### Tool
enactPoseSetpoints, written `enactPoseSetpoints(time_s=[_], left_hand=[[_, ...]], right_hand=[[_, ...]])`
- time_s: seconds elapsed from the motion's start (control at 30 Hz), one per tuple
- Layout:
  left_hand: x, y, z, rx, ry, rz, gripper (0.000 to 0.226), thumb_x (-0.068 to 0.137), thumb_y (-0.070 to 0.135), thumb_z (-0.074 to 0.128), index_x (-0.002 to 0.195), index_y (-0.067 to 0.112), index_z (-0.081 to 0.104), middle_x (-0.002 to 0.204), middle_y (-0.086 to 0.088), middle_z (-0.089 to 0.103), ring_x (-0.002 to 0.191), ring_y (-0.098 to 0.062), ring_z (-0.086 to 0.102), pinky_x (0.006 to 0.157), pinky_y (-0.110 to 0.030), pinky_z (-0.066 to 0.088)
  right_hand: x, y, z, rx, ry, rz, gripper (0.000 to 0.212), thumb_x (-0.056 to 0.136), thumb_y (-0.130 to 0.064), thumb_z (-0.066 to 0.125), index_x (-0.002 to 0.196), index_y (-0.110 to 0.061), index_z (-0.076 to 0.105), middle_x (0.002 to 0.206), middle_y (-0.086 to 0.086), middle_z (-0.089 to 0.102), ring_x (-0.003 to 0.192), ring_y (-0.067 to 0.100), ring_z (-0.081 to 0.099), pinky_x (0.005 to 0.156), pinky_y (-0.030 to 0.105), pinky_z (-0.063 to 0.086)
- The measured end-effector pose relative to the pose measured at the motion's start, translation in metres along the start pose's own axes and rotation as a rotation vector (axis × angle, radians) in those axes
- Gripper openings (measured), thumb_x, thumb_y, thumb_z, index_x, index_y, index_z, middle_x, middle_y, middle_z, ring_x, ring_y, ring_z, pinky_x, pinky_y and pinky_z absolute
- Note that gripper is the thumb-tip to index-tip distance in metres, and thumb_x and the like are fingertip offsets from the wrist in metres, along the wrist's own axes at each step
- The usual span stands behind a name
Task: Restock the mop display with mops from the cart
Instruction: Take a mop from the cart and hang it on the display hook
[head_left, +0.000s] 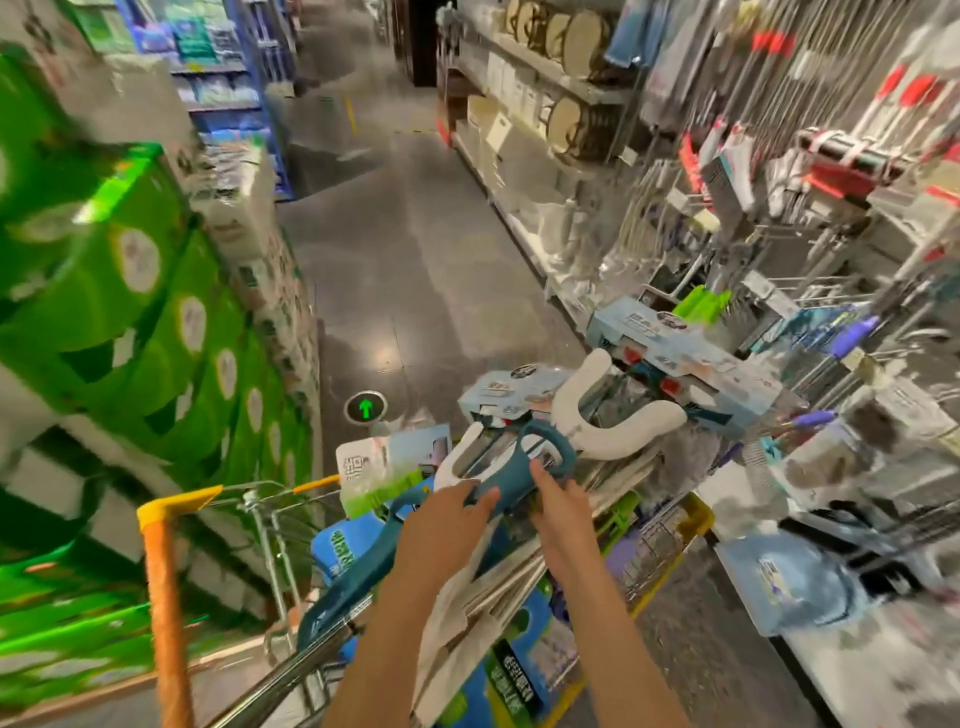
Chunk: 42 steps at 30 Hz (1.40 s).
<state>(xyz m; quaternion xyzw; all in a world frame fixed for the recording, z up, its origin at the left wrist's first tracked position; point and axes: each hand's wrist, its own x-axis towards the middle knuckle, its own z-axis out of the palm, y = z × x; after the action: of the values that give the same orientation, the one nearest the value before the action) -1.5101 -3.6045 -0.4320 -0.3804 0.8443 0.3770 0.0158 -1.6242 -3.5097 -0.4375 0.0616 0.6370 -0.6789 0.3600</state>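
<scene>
Both hands over the cart (171, 512), piled w/ mops; left hand (441, 525) curls its fingers over the teal mop handle (519, 473) lying on the load; right hand (558, 501) pinches same handle near its loop end; white U-shaped mop head (613, 415) just beyond; mop display (831, 171) on the right, blurred; green packs (130, 291) stacked on the left.
</scene>
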Motion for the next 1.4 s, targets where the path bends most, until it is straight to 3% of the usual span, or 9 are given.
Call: enactPoseSetpoints(time_s=[0.13,0.27,0.37,0.63,0.73,0.9,1.07,1.27,1.4], left_hand=[[0.011,0.0,0.006,0.086,0.021,-0.008,0.051,0.097,0.067,0.04,0.122,0.029,0.062,0.094,0.005,0.069,0.093,-0.018,0.066,0.082,-0.038,0.055],[0.018,-0.005,0.008,0.09,0.031,-0.037,0.057,0.091,0.073,0.044,0.094,0.02,0.065,0.075,0.004,0.064,0.075,-0.017,0.064,0.069,-0.036,0.052],[0.019,-0.006,0.008,0.057,0.059,-0.048,0.058,0.09,0.072,0.048,0.085,0.016,0.064,0.071,0.0,0.063,0.069,-0.017,0.062,0.063,-0.034,0.047],[0.019,0.012,-0.01,0.105,0.204,-0.025,0.063,0.083,0.083,0.041,0.082,0.024,0.064,0.063,0.007,0.055,0.058,-0.004,0.052,0.05,-0.027,0.039],[0.019,0.015,-0.016,0.127,0.225,0.0,0.071,0.079,0.087,0.038,0.088,0.024,0.07,0.077,0.004,0.066,0.062,-0.011,0.055,0.049,-0.026,0.04],[0.016,0.024,-0.026,0.134,0.259,0.052,0.066,0.085,0.081,0.043,0.104,0.025,0.073,0.093,0.001,0.067,0.07,-0.014,0.058,0.054,-0.029,0.045],[0.006,0.034,-0.028,0.127,0.23,0.064,0.067,0.081,0.085,0.036,0.088,0.026,0.068,0.085,-0.001,0.063,0.067,-0.014,0.061,0.052,-0.029,0.042],[-0.013,0.052,-0.029,0.052,0.264,0.132,0.055,0.086,0.078,0.048,0.095,0.028,0.071,0.068,0.011,0.057,0.07,-0.01,0.059,0.054,-0.027,0.042],[-0.036,0.077,-0.044,0.043,0.33,0.24,0.049,0.086,0.076,0.051,0.066,0.032,0.054,0.06,0.012,0.054,0.06,-0.01,0.056,0.051,-0.026,0.038]], right_hand=[[0.019,-0.001,0.004,0.173,0.017,0.043,0.029,0.098,-0.018,0.064,0.126,-0.014,0.057,0.114,0.009,0.068,0.103,0.026,0.066,0.09,0.051,0.056],[0.029,-0.004,0.001,0.226,-0.023,0.09,0.028,0.097,-0.012,0.063,0.124,-0.012,0.055,0.108,0.01,0.067,0.097,0.026,0.066,0.081,0.05,0.057],[0.031,-0.005,0.001,0.222,-0.045,0.077,0.029,0.095,-0.009,0.065,0.123,-0.011,0.057,0.114,0.014,0.068,0.101,0.028,0.066,0.09,0.054,0.056],[0.024,-0.02,0.007,0.245,-0.017,0.017,0.03,0.091,-0.012,0.071,0.119,-0.007,0.061,0.113,0.016,0.071,0.101,0.028,0.069,0.069,0.039,0.059],[0.019,-0.027,0.009,0.251,-0.031,-0.011,0.033,0.092,-0.013,0.071,0.123,-0.007,0.06,0.114,0.015,0.072,0.105,0.029,0.069,0.073,0.041,0.059],[0.008,-0.039,0.01,0.25,-0.035,-0.077,0.03,0.092,-0.012,0.07,0.12,-0.009,0.062,0.101,0.007,0.076,0.088,0.018,0.074,0.066,0.038,0.06],[-0.004,-0.046,0.005,0.249,-0.009,-0.11,0.032,0.092,-0.012,0.07,0.122,-0.006,0.061,0.109,0.015,0.073,0.097,0.026,0.072,0.075,0.043,0.06],[-0.027,-0.06,-0.013,0.27,-0.019,-0.225,0.019,0.091,-0.012,0.071,0.109,-0.01,0.065,0.087,0.003,0.078,0.078,0.015,0.075,0.057,0.029,0.058],[-0.054,-0.082,-0.023,0.293,-0.026,-0.315,0.019,0.09,-0.014,0.072,0.108,-0.01,0.066,0.087,0.003,0.078,0.081,0.019,0.076,0.064,0.033,0.059]])
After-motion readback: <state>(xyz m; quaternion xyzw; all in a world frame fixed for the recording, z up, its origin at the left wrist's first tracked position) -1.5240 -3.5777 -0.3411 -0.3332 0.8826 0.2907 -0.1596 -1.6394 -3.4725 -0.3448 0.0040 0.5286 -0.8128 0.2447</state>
